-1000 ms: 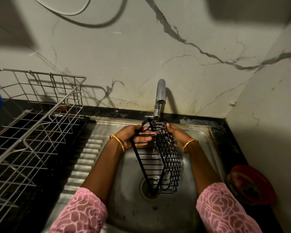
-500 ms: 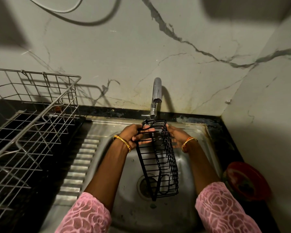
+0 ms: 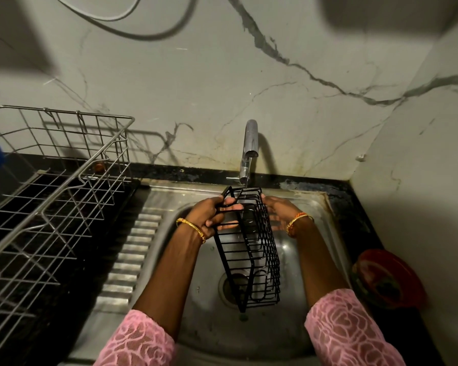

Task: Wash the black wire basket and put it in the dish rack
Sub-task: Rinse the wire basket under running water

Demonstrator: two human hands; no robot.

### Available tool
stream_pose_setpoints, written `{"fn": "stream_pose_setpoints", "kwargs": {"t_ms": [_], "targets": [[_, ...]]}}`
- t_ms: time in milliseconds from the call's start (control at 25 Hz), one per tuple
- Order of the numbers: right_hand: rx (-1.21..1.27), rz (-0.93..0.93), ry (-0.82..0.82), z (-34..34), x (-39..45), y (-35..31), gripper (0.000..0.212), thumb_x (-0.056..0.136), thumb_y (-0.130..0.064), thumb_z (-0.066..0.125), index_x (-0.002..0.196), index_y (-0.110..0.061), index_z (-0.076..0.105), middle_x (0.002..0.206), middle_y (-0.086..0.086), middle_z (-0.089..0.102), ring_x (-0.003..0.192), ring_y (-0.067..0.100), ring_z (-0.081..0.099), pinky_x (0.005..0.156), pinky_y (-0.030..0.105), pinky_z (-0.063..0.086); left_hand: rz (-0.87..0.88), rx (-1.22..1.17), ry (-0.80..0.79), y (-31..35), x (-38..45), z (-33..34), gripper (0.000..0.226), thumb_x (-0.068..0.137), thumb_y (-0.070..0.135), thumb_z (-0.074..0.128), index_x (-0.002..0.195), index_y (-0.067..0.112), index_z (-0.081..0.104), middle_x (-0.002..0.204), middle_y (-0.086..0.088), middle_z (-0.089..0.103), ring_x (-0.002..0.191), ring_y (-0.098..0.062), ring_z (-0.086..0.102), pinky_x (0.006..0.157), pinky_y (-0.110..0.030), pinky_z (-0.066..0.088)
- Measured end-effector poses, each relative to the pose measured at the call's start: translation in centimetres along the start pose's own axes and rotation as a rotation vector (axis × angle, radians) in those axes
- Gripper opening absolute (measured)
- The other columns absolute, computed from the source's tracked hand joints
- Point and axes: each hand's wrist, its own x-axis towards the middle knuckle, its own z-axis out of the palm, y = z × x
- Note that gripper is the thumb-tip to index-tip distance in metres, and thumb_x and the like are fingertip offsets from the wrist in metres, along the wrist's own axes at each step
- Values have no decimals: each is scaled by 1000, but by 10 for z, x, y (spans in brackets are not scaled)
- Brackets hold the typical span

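Hanging lengthwise over the steel sink (image 3: 315, 207), the black wire basket (image 3: 251, 249) tilts with its far end just under the tap (image 3: 249, 149) and its near end above the drain (image 3: 236, 286). A thin stream of water runs from the spout onto the basket's top wires. The left hand (image 3: 209, 215) grips the basket's left side near the far end, fingers curled through the wires. The right hand (image 3: 279, 213) lies against the basket's right side behind the mesh; I cannot tell whether its fingers curl around a wire or lie flat. Both wrists carry gold bangles, and pink lace sleeves (image 3: 349, 331) cover the forearms. Left of the sink bowl runs the ribbed drainboard (image 3: 127, 260), and past it, on the black counter, stands the metal dish rack (image 3: 64, 180). A red bowl (image 3: 389, 278) sits on the counter at the sink's right edge.
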Motion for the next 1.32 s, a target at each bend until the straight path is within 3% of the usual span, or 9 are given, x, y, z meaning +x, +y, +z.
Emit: {"fn": "stream_pose_setpoints", "kwargs": {"t_ms": [120, 240, 360, 520, 680, 920, 1080, 1160, 1320], "targets": [[54, -12, 47, 1, -5, -5, 13, 92, -32, 54, 93, -21, 60, 102, 2, 55, 95, 20, 53, 70, 31, 47, 13, 41, -4, -6, 2, 0, 39, 105, 31, 24, 93, 9, 54, 69, -2, 74, 19, -5, 19, 56, -29, 50], [63, -48, 91, 3, -6, -10, 18, 93, -15, 51, 76, -20, 55, 107, 7, 55, 101, 22, 51, 62, 27, 45, 75, 102, 11, -14, 10, -2, 43, 103, 40, 26, 89, 10, 54, 72, -8, 74, 21, -3, 19, 50, -30, 45], [104, -66, 130, 3, -8, -13, 9, 91, -14, 53, 84, -16, 58, 98, 5, 56, 93, 19, 52, 68, 29, 48, 157, 117, 28, -17, 15, -4, 42, 102, 43, 28, 81, 14, 48, 71, -12, 73, 20, -4, 20, 43, -29, 33], [79, -118, 78, 7, -10, -22, 11, 89, -9, 56, 82, -18, 58, 82, 1, 58, 70, 11, 52, 62, 25, 48, 184, -32, 50, -16, 9, 7, 38, 103, 37, 27, 75, 15, 39, 66, -12, 72, 18, -5, 21, 41, -27, 51], [111, -124, -36, 15, -5, -43, 13, 88, 2, 52, 93, -3, 63, 80, 7, 60, 70, 15, 56, 67, 26, 51, 228, -149, 183, -23, 11, 10, 40, 103, 39, 27, 72, 16, 38, 69, -13, 73, 19, -7, 21, 55, -32, 45], [86, -169, -112, 22, -7, -72, 24, 89, 12, 39, 97, 11, 62, 93, 19, 63, 83, 22, 63, 80, 28, 53, 262, -308, 275, -18, 7, 12, 39, 104, 32, 26, 69, 17, 36, 68, -17, 71, 18, -9, 20, 43, -28, 51], [-187, -217, -122, 24, -7, -90, 33, 91, 9, 33, 72, -1, 60, 77, 14, 59, 64, 17, 56, 53, 17, 51, 278, -300, 309, -16, 9, 16, 39, 103, 31, 27, 69, 17, 38, 70, -19, 71, 19, -9, 27, 51, -27, 49], [-316, -228, -137, 27, -11, -97, 33, 90, 8, 35, 68, -2, 58, 72, 13, 55, 60, 18, 50, 51, 19, 45, 283, -267, 332, -18, 7, 20, 38, 103, 32, 29, 70, 16, 40, 66, -19, 70, 21, -9, 36, 53, -26, 43], [-488, -180, -227, 31, -19, -104, 22, 88, -4, 45, 75, -2, 63, 67, 8, 52, 52, 12, 40, 46, 20, 29, 271, -244, 329, -21, 4, 28, 38, 104, 28, 26, 70, 15, 37, 69, -19, 65, 24, -8, 46, 31, -15, 32]]}}
